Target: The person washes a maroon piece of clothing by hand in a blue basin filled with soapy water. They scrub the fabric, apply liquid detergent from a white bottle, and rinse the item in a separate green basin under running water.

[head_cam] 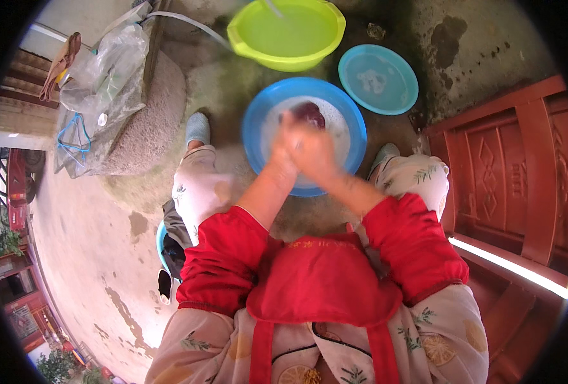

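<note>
Both my hands meet over a blue plastic basin (251, 139) of whitish, sudsy water. My left hand (284, 146) and my right hand (312, 149) are pressed together and blurred by motion. Dark maroon wet cloth (309, 114) shows just beyond the fingers, partly in the water. Whether the fingers grip part of it is hidden by the blur and the overlap. Red sleeve covers reach up my forearms.
Beyond stands a lime-green basin (284, 61) of water, with a hose (192, 24) by it. A teal basin (413, 86) holds water at its right. A stone slab (132, 101) bears plastic bags and a blue hanger (75, 137). A red door (495, 177) stands right.
</note>
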Motion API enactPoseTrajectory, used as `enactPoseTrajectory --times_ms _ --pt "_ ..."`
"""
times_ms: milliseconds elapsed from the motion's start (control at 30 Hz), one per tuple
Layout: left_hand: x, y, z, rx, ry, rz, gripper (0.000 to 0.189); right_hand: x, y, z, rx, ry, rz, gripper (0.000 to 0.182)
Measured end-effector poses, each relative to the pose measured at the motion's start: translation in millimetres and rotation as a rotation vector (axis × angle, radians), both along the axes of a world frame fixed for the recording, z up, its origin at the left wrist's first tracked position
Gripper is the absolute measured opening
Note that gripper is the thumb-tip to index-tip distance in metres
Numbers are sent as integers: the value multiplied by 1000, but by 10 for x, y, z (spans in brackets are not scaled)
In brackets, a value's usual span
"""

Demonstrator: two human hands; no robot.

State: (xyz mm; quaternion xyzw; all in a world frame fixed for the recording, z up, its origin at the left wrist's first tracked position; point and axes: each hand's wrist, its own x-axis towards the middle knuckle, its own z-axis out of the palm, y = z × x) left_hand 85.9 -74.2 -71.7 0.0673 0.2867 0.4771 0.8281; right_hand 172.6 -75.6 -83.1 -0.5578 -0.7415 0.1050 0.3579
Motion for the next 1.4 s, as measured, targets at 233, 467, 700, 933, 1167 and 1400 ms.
enactPoseTrajectory --times_ms 233,467,700,933,1167,1400 --pt "-157 136 -295 246 -672 -412 41 -83 10 164 323 -194 -79 13" --pt "79 -76 286 29 336 50 43 402 336 -102 -437 257 -233 34" --pt "-187 -97 559 464 432 -180 28 553 191 451 -1090 1289 -37 45" --pt "-371 -41 192 -86 608 -58 38 598 223 583 -563 1016 122 20" --pt "-171 26 180 60 -204 -319 48 -59 -448 542 -45 216 498 15" --pt "61 -74 -10 -181 226 58 27 198 15 181 -81 -7 -60 18"
